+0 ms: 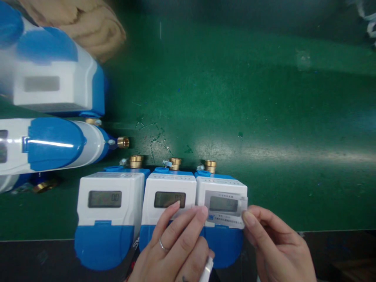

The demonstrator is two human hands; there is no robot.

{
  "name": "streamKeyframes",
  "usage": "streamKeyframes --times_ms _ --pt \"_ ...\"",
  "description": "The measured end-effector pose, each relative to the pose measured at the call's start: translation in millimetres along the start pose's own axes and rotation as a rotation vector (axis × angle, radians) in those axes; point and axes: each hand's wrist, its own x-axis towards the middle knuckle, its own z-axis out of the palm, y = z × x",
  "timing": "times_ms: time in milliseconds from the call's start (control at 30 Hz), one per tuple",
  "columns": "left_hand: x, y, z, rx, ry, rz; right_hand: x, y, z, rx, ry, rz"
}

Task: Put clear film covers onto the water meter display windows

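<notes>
Three blue-and-white water meters stand in a row along the near table edge: a left meter [110, 215], a middle meter [152, 184] and a right meter [223, 243]. A silver printed label [225, 209] lies over the right meter's display, slightly tilted. My right hand [276, 243] pinches its lower right corner between thumb and index finger. One fingertip of my left hand [179, 243] touches the label's left edge, while other fingers reach over the middle meter. A white strip [207, 270], perhaps backing paper, sticks out from under my left hand's curled fingers; its rest is hidden.
More meters are at the left: a blurred upright meter [55, 78] and a meter lying on its side [55, 143]. Behind them is a tan crumpled cloth or sack [79, 27]. The green tabletop [235, 98] has small scraps and wet-looking marks. Brass fittings point away from me.
</notes>
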Motion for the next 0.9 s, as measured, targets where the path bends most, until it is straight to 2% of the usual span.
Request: streamKeyframes --times_ms 433,700,900 --pt "7 1 0.7 0.041 -0.05 0.006 -1 -2 0 -0.024 0.004 -0.025" --pt "6 -1 6.2 0.043 -0.03 0.066 -3 -10 7 -0.125 0.046 -0.134" --pt "8 1 11.3 0.037 0.014 0.061 -7 -18 16 -0.145 0.176 -0.107"
